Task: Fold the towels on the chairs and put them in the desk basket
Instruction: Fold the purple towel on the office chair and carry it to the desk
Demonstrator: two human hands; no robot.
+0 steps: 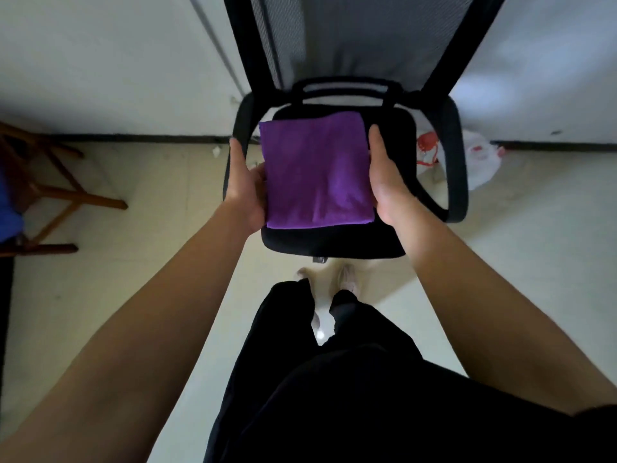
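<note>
A purple towel [317,172], folded into a neat square, is over the seat of a black office chair [337,242]. My left hand [245,188] holds the towel's left edge, fingers tucked under it. My right hand [387,182] holds the right edge in the same way, thumb along the side. Whether the towel rests on the seat or is lifted just off it cannot be told. The desk basket is out of view.
The chair's mesh back [334,38] stands against a white wall. A wooden chair frame [56,192] with something blue on it stands at the left. White plastic bags [480,162] lie on the floor behind the chair's right armrest [457,162].
</note>
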